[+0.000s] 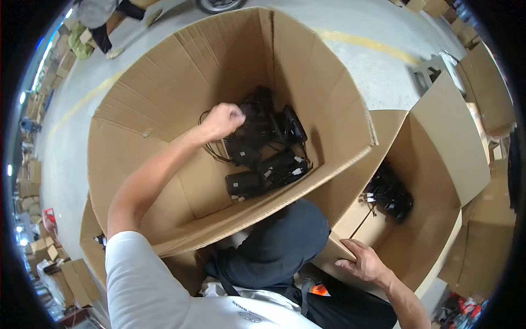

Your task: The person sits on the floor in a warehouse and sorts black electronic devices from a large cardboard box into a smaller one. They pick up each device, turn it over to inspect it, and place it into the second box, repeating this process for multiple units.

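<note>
My left hand point(223, 121) reaches down into a large cardboard box point(159, 104), its fingers curled closed above a heap of black devices point(255, 131). Whatever is between those fingers, if anything, I cannot make out. Thin black cables point(215, 153) loop out beside that hand, and small white connectors point(297, 171) show among the devices. On the right, my right hand point(362, 261) grips the near edge of a second, smaller cardboard box point(438, 175). Inside that one lies another cluster of black devices point(395, 198) with pale plugs.
My dark-clothed knee point(290, 241) rises against the large box's near wall. Another person's legs point(101, 35) are at the upper left, and a wheel point(219, 4) at the top. A grey stool point(433, 71) stands beyond the right box; stacked cartons point(76, 279) line the left side.
</note>
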The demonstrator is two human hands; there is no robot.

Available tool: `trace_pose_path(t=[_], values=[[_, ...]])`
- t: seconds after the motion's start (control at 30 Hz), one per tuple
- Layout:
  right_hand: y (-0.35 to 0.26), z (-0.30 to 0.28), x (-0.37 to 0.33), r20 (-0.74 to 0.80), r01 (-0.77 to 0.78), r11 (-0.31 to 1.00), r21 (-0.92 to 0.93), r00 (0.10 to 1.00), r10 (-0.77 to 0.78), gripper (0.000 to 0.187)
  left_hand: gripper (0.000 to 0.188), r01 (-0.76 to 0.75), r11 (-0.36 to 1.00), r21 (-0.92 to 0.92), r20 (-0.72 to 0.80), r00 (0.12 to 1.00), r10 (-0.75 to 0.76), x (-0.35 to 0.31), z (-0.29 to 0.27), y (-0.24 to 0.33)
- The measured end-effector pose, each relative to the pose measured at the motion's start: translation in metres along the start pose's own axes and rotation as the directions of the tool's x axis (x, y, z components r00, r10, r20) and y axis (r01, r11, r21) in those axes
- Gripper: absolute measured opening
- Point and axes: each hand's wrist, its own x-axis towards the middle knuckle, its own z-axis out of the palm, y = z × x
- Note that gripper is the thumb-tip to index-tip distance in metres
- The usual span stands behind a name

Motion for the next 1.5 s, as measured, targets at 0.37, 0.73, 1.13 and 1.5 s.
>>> trace_pose_path(t=[0.37, 0.73, 1.13, 1.5], values=[[-0.017, -0.007, 0.012, 0.019, -0.087, 0.996, 0.004, 0.996, 0.086, 0.06, 0.073, -0.153, 0.854, 0.497, 0.138, 0.986, 0.096, 0.026, 0.109, -0.093], [-0.001, 0.0, -0.005, 0.079, -0.083, 0.992, -0.095, 0.993, 0.091, 0.068, 0.044, -0.169, 0.63, 0.758, 0.209, 0.978, 0.01, 0.127, 0.18, -0.094], [0.018, 0.011, -0.014, 0.12, -0.072, 0.977, -0.202, 0.988, 0.098, 0.074, 0.034, 0.01, 0.991, 0.133, 0.304, 0.951, -0.051, -0.025, -0.008, 0.01], [-0.051, -0.074, -0.027, -0.459, 0.224, 0.963, 0.149, 0.878, -0.133, 0.053, 0.025, -0.403, 0.77, -0.494, -0.117, 0.909, 0.401, -0.153, -0.102, 0.251]])
